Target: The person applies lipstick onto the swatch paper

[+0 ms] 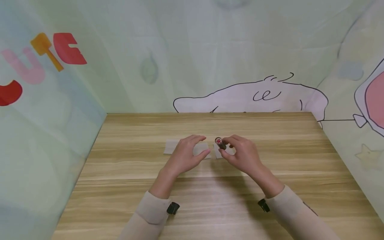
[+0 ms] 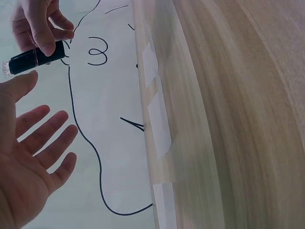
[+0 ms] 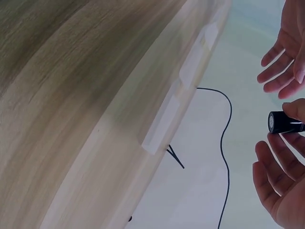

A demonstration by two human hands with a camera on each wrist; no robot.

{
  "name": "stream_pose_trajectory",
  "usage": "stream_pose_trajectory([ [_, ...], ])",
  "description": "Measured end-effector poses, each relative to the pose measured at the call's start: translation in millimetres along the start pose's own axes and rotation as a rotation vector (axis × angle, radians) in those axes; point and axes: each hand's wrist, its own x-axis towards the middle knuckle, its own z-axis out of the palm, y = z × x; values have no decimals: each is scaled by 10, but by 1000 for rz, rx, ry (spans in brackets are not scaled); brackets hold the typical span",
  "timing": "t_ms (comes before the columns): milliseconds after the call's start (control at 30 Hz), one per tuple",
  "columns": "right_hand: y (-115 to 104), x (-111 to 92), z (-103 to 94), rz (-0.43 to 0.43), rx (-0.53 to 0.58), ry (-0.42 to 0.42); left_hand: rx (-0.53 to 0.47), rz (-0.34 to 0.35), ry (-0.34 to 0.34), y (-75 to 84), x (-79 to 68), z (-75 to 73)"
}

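Observation:
My right hand [image 1: 244,155] pinches a small black tube [image 1: 221,144] between thumb and fingers, above the table. One end of the tube is clear and faceted, with a red pattern showing in the head view; a thin pinkish band rings its middle [image 2: 36,58]. The other end carries a pale round disc in the right wrist view. My left hand [image 1: 187,153] is held beside it, thumb and fingers apart, with nothing in its grasp. Its spread fingers show in the left wrist view, close to the tube's clear end. Whether the tube is a lipstick cannot be told.
White paper-like strips [image 1: 171,146] lie across the wood-grain table [image 1: 135,186] beneath and behind both hands. Another pale piece [image 1: 217,153] is under the right hand. Printed cloth walls [image 1: 192,60] stand along the table's back and sides.

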Motion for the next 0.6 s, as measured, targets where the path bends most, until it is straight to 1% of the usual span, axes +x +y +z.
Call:
stream_pose_trajectory([
  [100,-11,4,16,-28,17,-4,-16,11,-21,2,-2,-2],
  [367,-39,13,42,-93,24,7,-44,26,-44,32,-17,-30],
  [600,-53,35,40,-130,12,-43,-73,28,-50,27,-26,-45],
])
